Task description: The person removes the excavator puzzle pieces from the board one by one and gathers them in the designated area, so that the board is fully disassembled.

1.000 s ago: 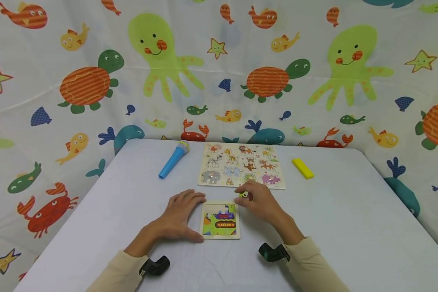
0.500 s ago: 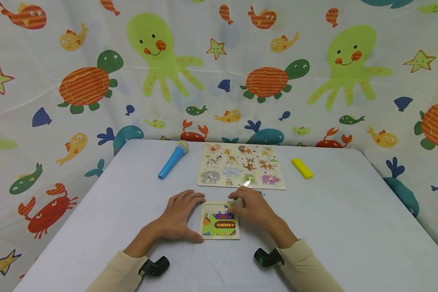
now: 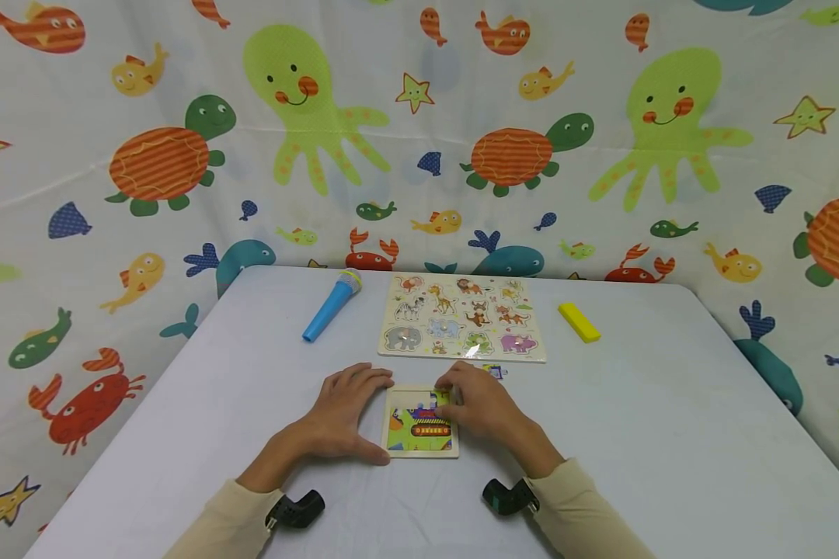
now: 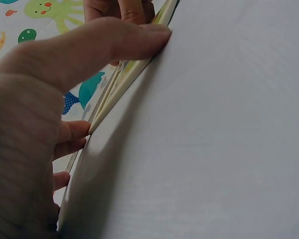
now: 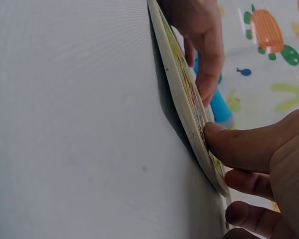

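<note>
A small square jigsaw puzzle [image 3: 430,429] in a pale wooden frame lies on the white table, its picture like a tracked digger. My left hand [image 3: 346,415] holds the frame's left side, thumb at the near corner and fingertips at the far corner. Over the frame's right side, my right hand [image 3: 482,400] presses its thumb on the picture, with its fingers by the far right corner. A yellow-green piece [image 3: 441,397] sits in the upper right of the frame. The upper left of the frame shows bare wood. Behind the right hand lies a purple-and-yellow puzzle piece [image 3: 495,372], partly hidden.
An animal peg puzzle [image 3: 461,318] lies farther back. A blue toy microphone [image 3: 332,307] is to its left and a yellow block [image 3: 579,322] to its right. A sea-animal curtain [image 3: 419,155] hangs behind the table [image 3: 671,435].
My right hand has moved left and nearer with the yellow-green piece, which is now in the frame's upper right. The loose piece behind that hand has come into sight. The left hand stays put.
</note>
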Motion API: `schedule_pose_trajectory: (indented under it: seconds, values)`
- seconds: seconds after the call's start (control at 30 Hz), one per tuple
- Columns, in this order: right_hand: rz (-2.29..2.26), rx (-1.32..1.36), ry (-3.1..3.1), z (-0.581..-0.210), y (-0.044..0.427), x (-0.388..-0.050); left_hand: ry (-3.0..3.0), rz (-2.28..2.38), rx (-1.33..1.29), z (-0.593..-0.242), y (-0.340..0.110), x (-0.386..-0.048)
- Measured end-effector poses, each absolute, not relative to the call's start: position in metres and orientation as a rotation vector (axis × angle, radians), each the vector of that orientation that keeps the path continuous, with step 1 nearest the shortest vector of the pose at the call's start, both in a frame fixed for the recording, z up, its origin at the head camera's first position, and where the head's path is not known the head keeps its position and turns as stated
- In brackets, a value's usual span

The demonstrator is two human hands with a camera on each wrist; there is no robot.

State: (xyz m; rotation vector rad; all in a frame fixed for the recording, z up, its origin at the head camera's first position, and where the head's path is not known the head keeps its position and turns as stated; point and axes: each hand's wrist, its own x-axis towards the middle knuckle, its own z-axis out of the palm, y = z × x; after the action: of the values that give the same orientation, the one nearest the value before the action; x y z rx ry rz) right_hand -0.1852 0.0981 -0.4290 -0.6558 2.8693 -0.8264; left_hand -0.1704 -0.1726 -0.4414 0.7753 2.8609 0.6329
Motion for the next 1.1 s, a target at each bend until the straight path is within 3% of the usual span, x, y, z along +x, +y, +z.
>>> schedule_pose_trajectory:
  seconds: [1.1]
  values:
    - [-0.816,-0.685,2.895,-0.427,0.0898,-0.1786,2.85,0.635,0.767,-0.4399,-0.1725,-0.1719]
